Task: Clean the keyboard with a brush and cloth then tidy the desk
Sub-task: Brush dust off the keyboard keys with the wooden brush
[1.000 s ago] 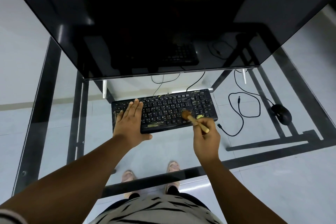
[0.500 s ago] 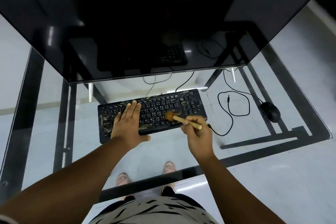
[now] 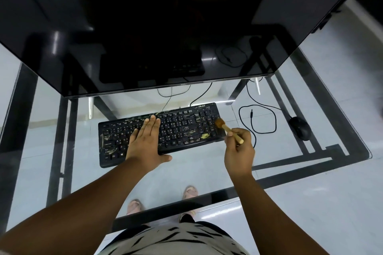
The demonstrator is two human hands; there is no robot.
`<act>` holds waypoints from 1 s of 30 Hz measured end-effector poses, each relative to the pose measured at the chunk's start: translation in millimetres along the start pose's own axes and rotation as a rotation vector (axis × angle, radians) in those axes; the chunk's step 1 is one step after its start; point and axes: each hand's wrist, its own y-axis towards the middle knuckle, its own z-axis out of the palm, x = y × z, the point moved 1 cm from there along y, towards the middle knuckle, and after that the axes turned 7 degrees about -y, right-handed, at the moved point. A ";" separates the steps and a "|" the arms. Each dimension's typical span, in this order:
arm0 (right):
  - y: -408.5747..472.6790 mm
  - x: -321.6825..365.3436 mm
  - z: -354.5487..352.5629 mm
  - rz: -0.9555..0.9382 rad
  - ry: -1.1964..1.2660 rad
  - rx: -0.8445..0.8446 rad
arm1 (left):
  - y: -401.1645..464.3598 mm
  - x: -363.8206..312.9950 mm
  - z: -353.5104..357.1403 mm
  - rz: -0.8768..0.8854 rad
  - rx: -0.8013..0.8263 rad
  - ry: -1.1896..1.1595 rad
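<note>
Keyboard [image 3: 159, 133] lies near the middle of the glass worktop [image 3: 207, 163], its long side running from 8 o'clock to 2 o'clock, just below the dark monitor [image 3: 145, 27]. Left hand [image 3: 145, 143] rests flat on the keys, fingers straight and close together, thumb over the near edge. Right hand [image 3: 239, 151] has its grip pinching the wooden handle of the brush [image 3: 224, 128], and the bristles touch the right end of the keyboard, at about 2 o'clock from its centre. Pale smears show on several keys, so I judge the brushing is not finished. No cloth is visible.

What could go wrong: the bristles are already at the keyboard's right edge, so a stroke further outward may push dust onto the glass and toward the loose black cable [image 3: 257, 120], which lies just beside that edge. The handle or the wrist could catch this cable and drag it. Also, if the left hand lifts, the keyboard may slide on the smooth glass.

For moving, there is open glass at 6 o'clock, between the keyboard and the near worktop edge, and at 9 o'clock. At 3 o'clock the cable and the mouse [image 3: 300, 128] narrow the room; at 12 o'clock the monitor hangs close over.
</note>
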 end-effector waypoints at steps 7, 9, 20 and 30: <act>8.1 -9.6 -18.4 -0.011 -0.045 -0.003 | 9.3 -19.8 6.4 0.011 -0.005 -0.006; 9.6 -9.8 -22.6 -0.006 0.036 0.042 | 11.7 -24.0 8.7 0.013 -0.003 0.001; 23.3 -11.3 -25.6 -0.030 0.072 0.129 | 23.0 -35.7 15.1 0.009 0.003 0.024; 38.3 -9.2 -11.2 -0.129 0.001 0.198 | 27.5 -35.5 15.8 -0.004 -0.005 0.031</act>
